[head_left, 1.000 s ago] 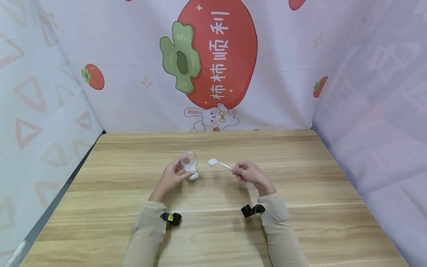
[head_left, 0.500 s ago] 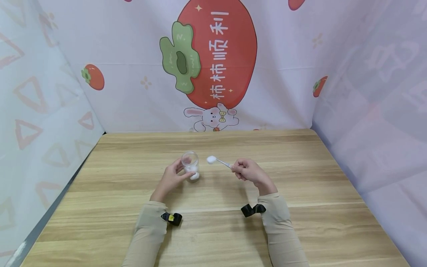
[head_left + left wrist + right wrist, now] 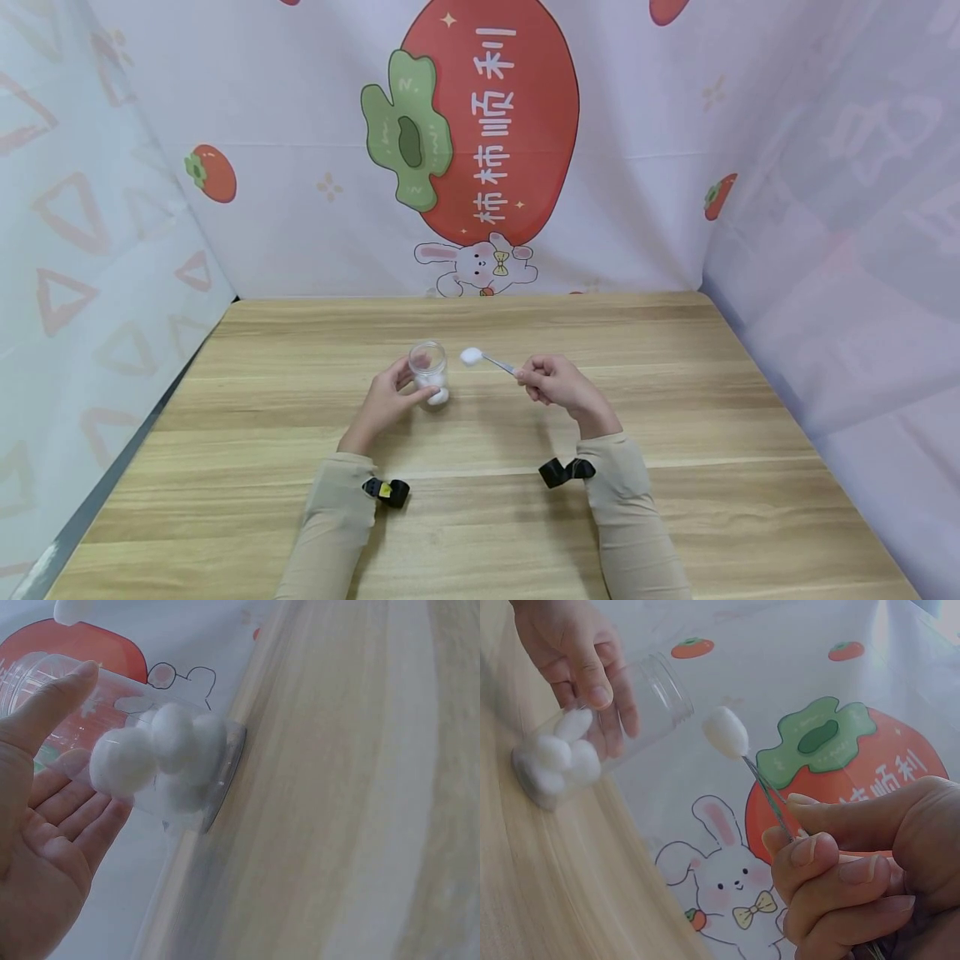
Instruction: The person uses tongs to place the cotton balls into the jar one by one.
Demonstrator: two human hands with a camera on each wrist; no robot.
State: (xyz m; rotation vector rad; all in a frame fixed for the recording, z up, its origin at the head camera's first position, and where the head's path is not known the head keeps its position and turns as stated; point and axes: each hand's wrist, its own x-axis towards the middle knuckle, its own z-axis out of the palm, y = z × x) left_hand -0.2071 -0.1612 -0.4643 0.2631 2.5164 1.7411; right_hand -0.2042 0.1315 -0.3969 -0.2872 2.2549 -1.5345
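A clear jar [image 3: 428, 358] stands upright on the table, its mouth uncovered. Several white cotton balls [image 3: 174, 739] lie in its lower part. My left hand [image 3: 386, 398] holds the jar from the left, thumb on the near side and fingers behind. In my right hand [image 3: 558, 387] is a pair of thin metal tweezers [image 3: 500, 365], pinched between thumb and fingers. Their tips grip one white cotton ball [image 3: 726, 732], held in the air to the right of the jar's mouth and apart from it. My curled fingers hide the rear of the tweezers in the right wrist view.
The wooden table [image 3: 480, 533] reaches back to a white curtain [image 3: 300, 233] printed with a large persimmon and a rabbit. Pale curtains hang on the left and right sides too. A black camera strap sits on each sleeve.
My right hand has brought the tweezers and cotton ball slightly left and up, nearer the jar. The left hand and jar have barely shifted.
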